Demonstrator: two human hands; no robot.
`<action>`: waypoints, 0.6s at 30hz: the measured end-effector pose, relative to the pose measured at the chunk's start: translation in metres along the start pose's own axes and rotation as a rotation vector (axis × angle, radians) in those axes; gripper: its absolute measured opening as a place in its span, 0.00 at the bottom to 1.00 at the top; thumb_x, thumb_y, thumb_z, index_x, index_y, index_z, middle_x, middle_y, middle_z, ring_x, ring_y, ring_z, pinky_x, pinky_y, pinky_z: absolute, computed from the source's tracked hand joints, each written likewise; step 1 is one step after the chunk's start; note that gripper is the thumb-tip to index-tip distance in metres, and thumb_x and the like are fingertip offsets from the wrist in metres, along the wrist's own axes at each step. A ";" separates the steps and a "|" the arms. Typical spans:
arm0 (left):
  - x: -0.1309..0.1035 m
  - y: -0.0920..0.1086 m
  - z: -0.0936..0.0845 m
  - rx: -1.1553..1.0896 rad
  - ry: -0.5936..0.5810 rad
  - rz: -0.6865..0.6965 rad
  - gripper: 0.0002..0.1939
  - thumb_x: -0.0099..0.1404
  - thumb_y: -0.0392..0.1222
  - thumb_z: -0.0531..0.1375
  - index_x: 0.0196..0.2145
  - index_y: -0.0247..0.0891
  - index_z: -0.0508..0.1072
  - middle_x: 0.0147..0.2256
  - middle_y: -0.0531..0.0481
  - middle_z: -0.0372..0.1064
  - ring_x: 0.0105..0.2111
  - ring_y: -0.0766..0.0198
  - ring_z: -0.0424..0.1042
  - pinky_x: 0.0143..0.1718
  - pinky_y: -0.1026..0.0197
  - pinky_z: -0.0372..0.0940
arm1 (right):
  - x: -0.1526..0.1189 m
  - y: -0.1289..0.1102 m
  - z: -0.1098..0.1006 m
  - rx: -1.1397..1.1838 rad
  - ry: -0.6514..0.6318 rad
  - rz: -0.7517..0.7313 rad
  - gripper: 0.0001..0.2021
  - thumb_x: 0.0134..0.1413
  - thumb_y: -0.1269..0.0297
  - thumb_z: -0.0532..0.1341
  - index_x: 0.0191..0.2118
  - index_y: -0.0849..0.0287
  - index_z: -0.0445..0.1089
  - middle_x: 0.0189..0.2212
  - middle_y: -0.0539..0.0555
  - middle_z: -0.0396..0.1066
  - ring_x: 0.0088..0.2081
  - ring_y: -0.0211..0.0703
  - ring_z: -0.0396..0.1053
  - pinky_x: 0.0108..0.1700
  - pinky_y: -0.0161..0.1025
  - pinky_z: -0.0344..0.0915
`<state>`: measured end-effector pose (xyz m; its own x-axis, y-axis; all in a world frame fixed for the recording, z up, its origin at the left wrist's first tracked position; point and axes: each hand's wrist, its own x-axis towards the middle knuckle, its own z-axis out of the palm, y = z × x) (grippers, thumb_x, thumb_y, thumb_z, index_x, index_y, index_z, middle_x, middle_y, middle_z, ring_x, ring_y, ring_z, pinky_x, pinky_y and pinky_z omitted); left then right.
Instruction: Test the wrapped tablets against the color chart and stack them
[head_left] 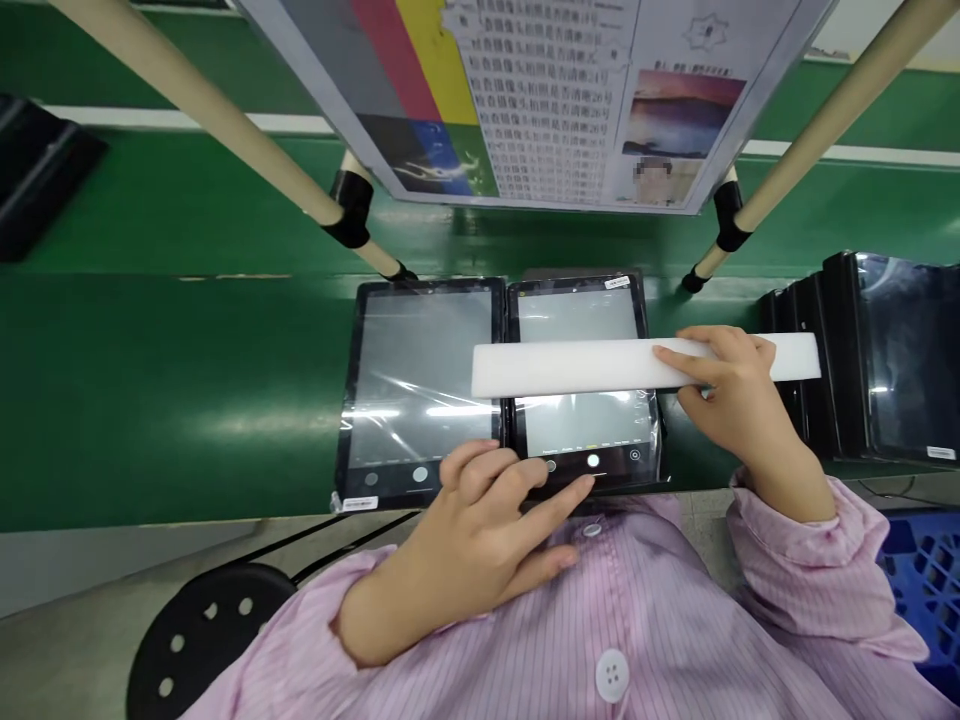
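Observation:
Two tablets lie side by side near the table's front edge, both lit with a camera screen. Across the right tablet [577, 420] and the edge of the left tablet [420, 380] stretches a long white foam strip [570, 368]. My right hand [731, 385] grips that strip near its right end, thumb below and fingers on top. Over the lower edge of the right tablet, my left hand [495, 520] has its index finger stretched out just below the round white shutter button. Its other fingers are loosely bent and apart, holding nothing.
A board [562, 110] with colour blocks and printed text stands behind the tablets on beige poles [247, 140]. More tablets [900, 350] stand in a row at right. A black stool [202, 640] and a blue basket [922, 580] flank me below the green table [187, 400].

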<state>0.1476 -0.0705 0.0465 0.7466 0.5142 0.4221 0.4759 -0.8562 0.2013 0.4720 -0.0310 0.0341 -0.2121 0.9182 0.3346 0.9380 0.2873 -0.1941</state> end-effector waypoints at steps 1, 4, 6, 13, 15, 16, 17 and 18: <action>-0.004 -0.001 -0.003 0.002 0.025 0.009 0.22 0.81 0.52 0.52 0.54 0.40 0.82 0.41 0.43 0.66 0.44 0.50 0.61 0.55 0.45 0.57 | -0.001 0.000 0.001 0.008 0.012 -0.001 0.27 0.55 0.81 0.60 0.52 0.47 0.84 0.55 0.60 0.78 0.55 0.60 0.75 0.51 0.57 0.62; -0.018 -0.006 -0.010 0.039 0.074 -0.018 0.18 0.80 0.45 0.54 0.53 0.38 0.82 0.42 0.44 0.61 0.43 0.51 0.62 0.56 0.44 0.56 | -0.002 0.000 0.004 0.012 0.022 0.008 0.26 0.56 0.81 0.60 0.53 0.47 0.84 0.56 0.60 0.77 0.56 0.60 0.74 0.52 0.57 0.63; -0.028 -0.008 -0.010 0.067 0.086 -0.060 0.17 0.79 0.43 0.55 0.53 0.38 0.82 0.43 0.44 0.60 0.43 0.51 0.62 0.56 0.44 0.56 | -0.003 0.001 0.003 0.002 0.014 0.008 0.25 0.58 0.79 0.59 0.53 0.48 0.83 0.56 0.60 0.77 0.57 0.60 0.74 0.53 0.58 0.63; -0.067 -0.007 -0.012 0.158 0.147 -0.227 0.15 0.77 0.43 0.59 0.54 0.38 0.81 0.42 0.44 0.61 0.43 0.51 0.61 0.53 0.45 0.58 | -0.045 0.027 0.012 -0.027 0.103 -0.048 0.30 0.64 0.63 0.64 0.71 0.52 0.68 0.59 0.67 0.75 0.55 0.65 0.76 0.54 0.61 0.71; -0.078 -0.007 -0.013 0.196 0.171 -0.292 0.14 0.76 0.42 0.60 0.54 0.39 0.81 0.43 0.44 0.60 0.44 0.51 0.61 0.51 0.46 0.57 | -0.074 0.035 0.025 -0.060 0.242 0.041 0.40 0.61 0.58 0.68 0.76 0.54 0.59 0.57 0.71 0.74 0.55 0.72 0.75 0.51 0.64 0.73; -0.083 -0.007 -0.013 0.211 0.175 -0.313 0.14 0.76 0.43 0.60 0.54 0.40 0.81 0.43 0.44 0.60 0.45 0.50 0.60 0.51 0.46 0.57 | -0.089 0.038 0.031 -0.072 0.309 0.112 0.42 0.59 0.56 0.70 0.77 0.53 0.59 0.56 0.72 0.73 0.56 0.75 0.73 0.50 0.65 0.73; -0.086 -0.008 -0.013 0.221 0.176 -0.325 0.14 0.76 0.43 0.60 0.53 0.40 0.81 0.43 0.43 0.60 0.46 0.50 0.60 0.51 0.46 0.58 | -0.105 0.039 0.037 -0.075 0.345 0.178 0.42 0.58 0.55 0.70 0.76 0.51 0.60 0.56 0.71 0.72 0.56 0.77 0.72 0.49 0.67 0.73; -0.088 -0.008 -0.012 0.227 0.178 -0.329 0.14 0.76 0.44 0.60 0.54 0.41 0.82 0.44 0.43 0.60 0.46 0.50 0.60 0.52 0.45 0.58 | -0.119 0.040 0.041 -0.085 0.349 0.247 0.40 0.59 0.55 0.70 0.75 0.50 0.62 0.55 0.71 0.71 0.57 0.78 0.71 0.49 0.68 0.73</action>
<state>0.0725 -0.1093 0.0183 0.4555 0.7240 0.5180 0.7801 -0.6049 0.1595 0.5233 -0.1180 -0.0512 0.1133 0.8049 0.5825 0.9713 0.0338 -0.2356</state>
